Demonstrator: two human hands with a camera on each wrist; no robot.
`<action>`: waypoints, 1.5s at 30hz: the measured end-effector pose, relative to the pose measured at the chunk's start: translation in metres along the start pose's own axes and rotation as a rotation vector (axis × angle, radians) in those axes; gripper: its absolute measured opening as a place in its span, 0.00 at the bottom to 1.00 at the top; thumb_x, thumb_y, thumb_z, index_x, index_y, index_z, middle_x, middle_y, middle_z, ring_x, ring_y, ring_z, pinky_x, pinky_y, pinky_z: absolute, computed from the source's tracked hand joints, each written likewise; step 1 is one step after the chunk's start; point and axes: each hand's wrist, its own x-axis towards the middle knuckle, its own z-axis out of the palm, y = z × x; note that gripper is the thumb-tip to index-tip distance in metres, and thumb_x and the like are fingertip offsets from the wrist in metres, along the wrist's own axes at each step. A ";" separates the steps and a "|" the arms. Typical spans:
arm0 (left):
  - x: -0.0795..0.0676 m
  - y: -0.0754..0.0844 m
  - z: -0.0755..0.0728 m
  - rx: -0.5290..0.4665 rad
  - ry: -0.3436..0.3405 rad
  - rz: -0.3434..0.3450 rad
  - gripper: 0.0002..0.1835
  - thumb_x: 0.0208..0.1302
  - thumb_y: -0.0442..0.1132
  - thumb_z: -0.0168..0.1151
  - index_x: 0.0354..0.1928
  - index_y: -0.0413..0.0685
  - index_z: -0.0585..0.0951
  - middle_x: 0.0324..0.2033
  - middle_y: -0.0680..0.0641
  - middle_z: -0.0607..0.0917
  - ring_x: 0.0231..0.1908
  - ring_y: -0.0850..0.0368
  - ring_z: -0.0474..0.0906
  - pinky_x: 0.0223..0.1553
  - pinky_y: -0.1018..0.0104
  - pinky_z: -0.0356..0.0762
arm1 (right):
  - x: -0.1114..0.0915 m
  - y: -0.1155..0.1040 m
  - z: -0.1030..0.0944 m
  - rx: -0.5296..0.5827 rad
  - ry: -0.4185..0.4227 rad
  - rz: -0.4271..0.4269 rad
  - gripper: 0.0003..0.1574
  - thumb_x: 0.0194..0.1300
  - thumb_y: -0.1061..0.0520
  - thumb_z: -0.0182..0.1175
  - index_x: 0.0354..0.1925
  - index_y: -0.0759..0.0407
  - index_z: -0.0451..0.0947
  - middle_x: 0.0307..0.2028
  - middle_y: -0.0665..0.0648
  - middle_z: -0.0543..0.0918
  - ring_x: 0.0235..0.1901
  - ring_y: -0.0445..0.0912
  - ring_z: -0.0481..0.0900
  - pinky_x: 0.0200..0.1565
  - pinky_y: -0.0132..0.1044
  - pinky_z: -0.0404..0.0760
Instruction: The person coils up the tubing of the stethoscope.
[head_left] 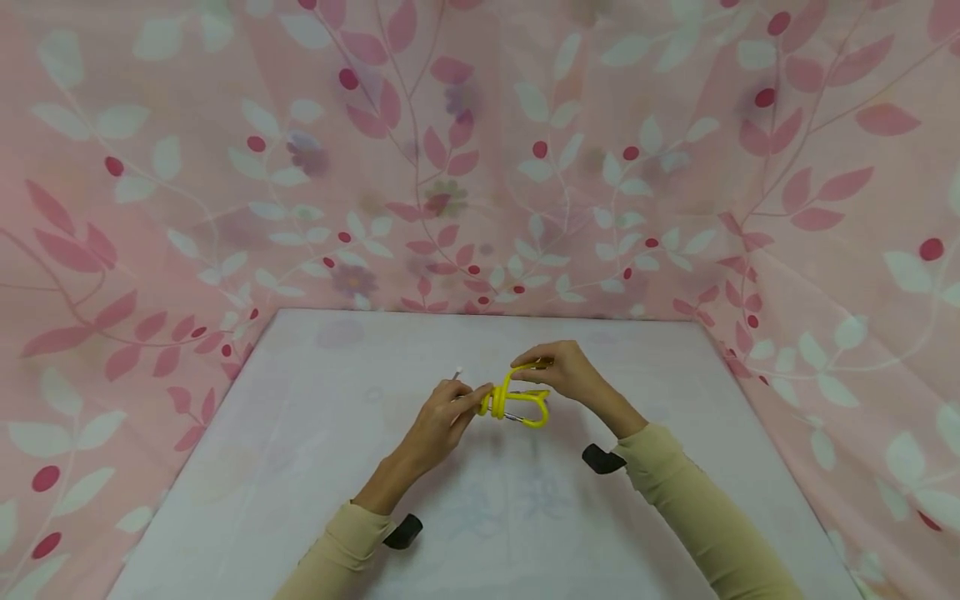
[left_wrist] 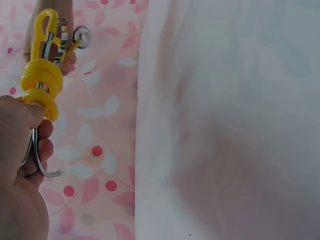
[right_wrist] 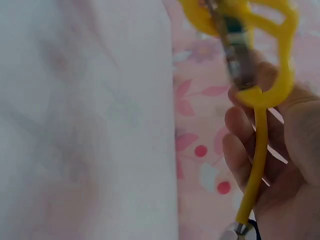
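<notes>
Person's two bare hands hold a yellow stethoscope [head_left: 498, 402] up over the near-centre of a counter w/ a pale cover [head_left: 300, 458]. L hand [head_left: 438, 421]: grip closed, thumb & fingers pinching the wound yellow tubing [left_wrist: 42, 75], coiled in several turns round the stethoscope's middle. Shiny metal ear tubes [left_wrist: 36, 150] run down past the L fingers; one bends out in a hook, & in the head view a small white tip [head_left: 460, 370] pokes up beyond that hand. R hand [head_left: 568, 372]: grip also closed, fingers pinching a free length of the tubing just above & right of the coil; round metal chest piece [left_wrist: 82, 37] is at the tube's end, beside the R hand. Btwn the hands, a yellow loop [head_left: 542, 408] w/ metal rods sticks out of the coil twd the R. Rt-wrist view is blurry nr the top. Both arms wear pale yellow-green sleeves [head_left: 697, 508], each w/ a black device [head_left: 403, 532] at the wrist. Pink backdrop [head_left: 480, 192] w/ white & pink leaves & red berries hangs behind & at both sides.
</notes>
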 end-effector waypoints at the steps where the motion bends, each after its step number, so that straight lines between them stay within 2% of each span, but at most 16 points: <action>1: 0.000 0.000 0.000 -0.007 0.005 0.003 0.28 0.65 0.33 0.63 0.67 0.56 0.75 0.39 0.50 0.80 0.41 0.58 0.72 0.47 0.63 0.78 | -0.001 0.004 0.002 0.043 -0.007 0.009 0.15 0.58 0.49 0.70 0.41 0.55 0.88 0.37 0.51 0.90 0.30 0.40 0.84 0.35 0.32 0.84; 4: 0.001 0.001 0.001 -0.020 0.017 0.007 0.27 0.65 0.33 0.63 0.66 0.56 0.75 0.39 0.50 0.80 0.42 0.58 0.72 0.52 0.58 0.78 | -0.007 0.016 0.008 0.154 -0.033 0.060 0.14 0.60 0.49 0.69 0.43 0.54 0.88 0.39 0.53 0.90 0.31 0.43 0.86 0.35 0.33 0.85; 8: 0.000 0.001 0.004 -0.039 0.021 0.013 0.26 0.64 0.32 0.63 0.65 0.53 0.76 0.39 0.50 0.79 0.42 0.58 0.71 0.48 0.62 0.78 | -0.014 0.029 0.020 0.250 -0.049 0.125 0.13 0.62 0.51 0.67 0.44 0.53 0.88 0.41 0.55 0.90 0.37 0.50 0.87 0.40 0.35 0.85; 11: 0.000 0.001 0.005 -0.068 0.026 -0.003 0.26 0.65 0.32 0.63 0.65 0.52 0.76 0.39 0.50 0.79 0.41 0.58 0.71 0.44 0.66 0.77 | -0.019 0.036 0.031 0.340 -0.048 0.149 0.14 0.65 0.55 0.65 0.47 0.58 0.87 0.43 0.60 0.89 0.40 0.56 0.87 0.44 0.42 0.86; 14: 0.001 0.001 0.006 -0.083 0.042 -0.033 0.26 0.66 0.33 0.62 0.66 0.54 0.76 0.39 0.51 0.80 0.41 0.59 0.70 0.43 0.66 0.76 | -0.024 0.038 0.042 0.418 -0.043 0.125 0.16 0.66 0.63 0.61 0.51 0.67 0.83 0.45 0.69 0.87 0.38 0.64 0.86 0.44 0.51 0.85; 18: 0.003 0.001 0.006 -0.077 0.079 -0.073 0.25 0.66 0.32 0.62 0.65 0.54 0.76 0.38 0.50 0.79 0.40 0.58 0.70 0.39 0.69 0.73 | -0.032 0.038 0.059 0.459 -0.023 0.154 0.19 0.68 0.64 0.59 0.55 0.70 0.79 0.44 0.72 0.86 0.36 0.66 0.85 0.41 0.48 0.86; 22: 0.006 0.000 0.007 -0.042 0.126 -0.116 0.25 0.66 0.31 0.62 0.64 0.54 0.77 0.38 0.49 0.80 0.39 0.57 0.69 0.37 0.69 0.72 | -0.038 0.032 0.077 0.457 -0.007 0.239 0.22 0.71 0.56 0.57 0.60 0.64 0.77 0.41 0.68 0.87 0.37 0.62 0.86 0.41 0.45 0.86; 26: 0.008 -0.002 0.009 0.003 0.154 -0.145 0.24 0.65 0.30 0.62 0.63 0.54 0.79 0.38 0.49 0.80 0.38 0.57 0.68 0.36 0.69 0.71 | -0.044 0.024 0.086 0.341 -0.013 0.230 0.24 0.71 0.53 0.57 0.60 0.65 0.77 0.39 0.62 0.89 0.36 0.55 0.87 0.38 0.34 0.85; 29: 0.008 -0.005 0.010 0.035 0.161 -0.164 0.24 0.65 0.30 0.62 0.62 0.54 0.79 0.37 0.48 0.80 0.37 0.57 0.68 0.36 0.69 0.70 | -0.048 0.020 0.089 0.295 -0.035 0.225 0.25 0.70 0.54 0.59 0.60 0.66 0.77 0.39 0.59 0.89 0.36 0.52 0.87 0.37 0.30 0.84; 34: 0.007 -0.008 0.009 0.074 0.140 -0.196 0.24 0.65 0.30 0.62 0.62 0.54 0.79 0.36 0.49 0.81 0.35 0.58 0.68 0.36 0.69 0.70 | -0.051 0.011 0.090 0.280 -0.057 0.213 0.22 0.68 0.56 0.61 0.57 0.62 0.80 0.37 0.57 0.90 0.34 0.51 0.87 0.36 0.32 0.84; 38: 0.006 -0.011 0.009 0.072 0.115 -0.209 0.23 0.67 0.31 0.61 0.62 0.54 0.79 0.35 0.49 0.81 0.34 0.58 0.68 0.36 0.68 0.70 | -0.052 0.004 0.088 0.226 -0.060 0.191 0.20 0.67 0.55 0.62 0.54 0.63 0.82 0.34 0.56 0.90 0.32 0.46 0.85 0.35 0.28 0.82; 41: 0.006 -0.012 0.010 0.069 0.104 -0.206 0.23 0.66 0.31 0.62 0.62 0.54 0.79 0.34 0.49 0.81 0.34 0.57 0.69 0.36 0.67 0.71 | -0.053 -0.002 0.084 0.183 -0.094 0.193 0.19 0.67 0.55 0.62 0.52 0.63 0.83 0.34 0.54 0.90 0.32 0.40 0.84 0.36 0.26 0.81; 45: 0.006 -0.015 0.012 0.099 0.096 -0.191 0.24 0.65 0.31 0.63 0.62 0.55 0.79 0.34 0.49 0.80 0.34 0.57 0.70 0.37 0.66 0.72 | -0.054 -0.011 0.077 0.130 -0.151 0.174 0.18 0.67 0.56 0.63 0.51 0.64 0.83 0.35 0.53 0.89 0.32 0.37 0.83 0.35 0.26 0.80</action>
